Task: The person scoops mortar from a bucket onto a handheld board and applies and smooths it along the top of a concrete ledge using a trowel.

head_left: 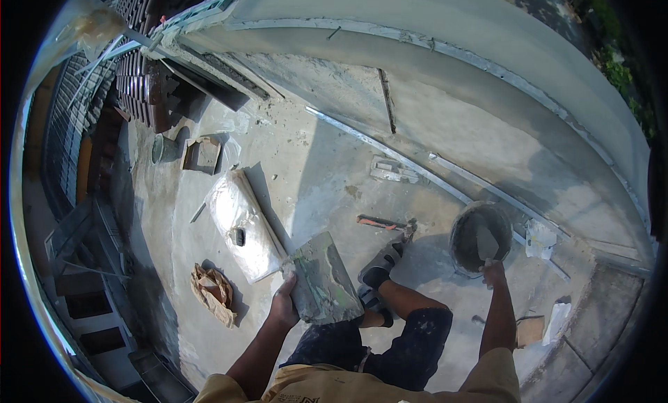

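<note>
A person crouches on a concrete roof floor (306,166), knees bent, one sandalled foot (381,264) planted ahead. The left hand (284,307) is closed around the near edge of a flat, mortar-smeared hawk board (323,278), held roughly level just left of the foot, presumably so that material can rest on its face without sliding. The right hand (494,272) is clenched on the handle of a trowel (486,246), whose blade dips into a round mortar pan (480,236) standing to the right of the foot, within arm's reach; the pan appears set close to the wall so that loading stays a short movement. Beyond the foot lies an orange-handled tool (381,223) flat on the floor. Left of the hawk board, a pale sack (240,222) lies on its side, with crumpled brown paper (214,291) nearer the person. Farther from the foot, a long straightedge (390,152) lies along the base of the grey rendered parapet wall (445,69), and a stack of dark roof tiles (146,69) sits at far left.
</note>
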{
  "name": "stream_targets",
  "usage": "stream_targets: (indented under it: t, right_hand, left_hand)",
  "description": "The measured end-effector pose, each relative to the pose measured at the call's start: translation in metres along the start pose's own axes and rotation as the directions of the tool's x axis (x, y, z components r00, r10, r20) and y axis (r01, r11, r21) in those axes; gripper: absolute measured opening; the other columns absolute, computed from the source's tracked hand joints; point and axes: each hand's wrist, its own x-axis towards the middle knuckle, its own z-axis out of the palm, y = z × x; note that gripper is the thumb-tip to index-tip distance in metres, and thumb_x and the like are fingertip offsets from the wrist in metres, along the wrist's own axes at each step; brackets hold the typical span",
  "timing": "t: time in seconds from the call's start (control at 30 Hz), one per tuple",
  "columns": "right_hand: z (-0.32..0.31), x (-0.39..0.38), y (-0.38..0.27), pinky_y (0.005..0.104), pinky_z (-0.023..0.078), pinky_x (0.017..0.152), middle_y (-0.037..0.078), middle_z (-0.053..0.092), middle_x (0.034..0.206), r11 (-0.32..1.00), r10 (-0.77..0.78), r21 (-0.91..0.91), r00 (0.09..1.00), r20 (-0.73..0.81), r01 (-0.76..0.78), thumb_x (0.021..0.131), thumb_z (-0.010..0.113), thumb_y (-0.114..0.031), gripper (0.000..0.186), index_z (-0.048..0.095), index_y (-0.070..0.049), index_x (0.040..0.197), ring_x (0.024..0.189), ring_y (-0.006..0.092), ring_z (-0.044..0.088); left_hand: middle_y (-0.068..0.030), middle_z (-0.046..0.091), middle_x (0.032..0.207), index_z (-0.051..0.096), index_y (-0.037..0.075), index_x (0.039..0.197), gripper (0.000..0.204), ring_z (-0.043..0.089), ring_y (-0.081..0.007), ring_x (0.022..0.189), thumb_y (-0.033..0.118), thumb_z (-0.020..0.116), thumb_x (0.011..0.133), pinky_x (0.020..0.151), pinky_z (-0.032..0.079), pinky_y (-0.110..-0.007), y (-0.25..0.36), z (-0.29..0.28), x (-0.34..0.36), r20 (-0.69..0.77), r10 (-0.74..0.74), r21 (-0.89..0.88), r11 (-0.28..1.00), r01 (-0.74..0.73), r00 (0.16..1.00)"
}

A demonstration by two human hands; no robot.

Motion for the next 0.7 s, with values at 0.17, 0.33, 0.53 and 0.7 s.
stream_targets:
  t: [0.17,0.33,0.53,0.7]
  right_hand:
    - [0.034,0.071,0.033,0.0414,0.054,0.080,0.017,0.065,0.099,0.883,-0.152,-0.470,0.949,-0.274,0.006,0.078,0.064,-0.018,0.025,0.064,-0.003,0.099,0.092,0.0296,0.067]
    - [0.066,0.099,0.012,0.0410,0.053,0.082,0.014,0.065,0.106,0.877,-0.025,-0.454,0.929,-0.368,-0.157,0.079,0.061,-0.017,0.024,0.065,-0.006,0.100,0.100,0.0300,0.064]
    - [0.076,0.078,-0.018,0.0425,0.055,0.072,0.019,0.067,0.088,0.945,-0.244,-0.303,0.880,-0.407,0.122,0.074,0.061,-0.019,0.028,0.066,0.000,0.093,0.079,0.0335,0.068]
    - [0.088,0.025,0.036,0.0268,0.049,0.046,0.007,0.063,0.073,0.675,-0.096,0.720,0.987,-0.129,0.160,0.081,0.070,-0.023,0.037,0.064,-0.003,0.112,0.053,0.0138,0.060]
  left_hand:
    - [-0.0170,0.051,0.125,0.038,0.001,0.133,0.043,0.053,-0.0317,0.114,0.021,0.045,0.095,0.096,0.044,-0.046,0.053,0.032,0.079,0.199,-0.102,0.219,0.974,0.057,0.975]
    - [-0.0165,0.053,0.122,0.038,0.001,0.133,0.043,0.055,-0.0312,0.111,0.017,0.047,0.093,0.095,0.046,-0.045,0.069,0.072,0.175,0.203,-0.136,0.366,0.929,0.054,0.970]
    - [-0.0173,0.051,0.126,0.037,0.001,0.134,0.047,0.053,-0.0334,0.113,0.020,0.048,0.092,0.097,0.044,-0.048,0.062,0.092,0.294,0.401,-0.305,0.544,0.838,0.043,0.864]
    - [-0.0171,0.051,0.128,0.039,0.002,0.134,0.049,0.052,-0.0347,0.116,0.023,0.048,0.092,0.098,0.042,-0.050,0.006,0.145,0.382,0.522,-0.489,0.658,0.753,0.035,0.699]
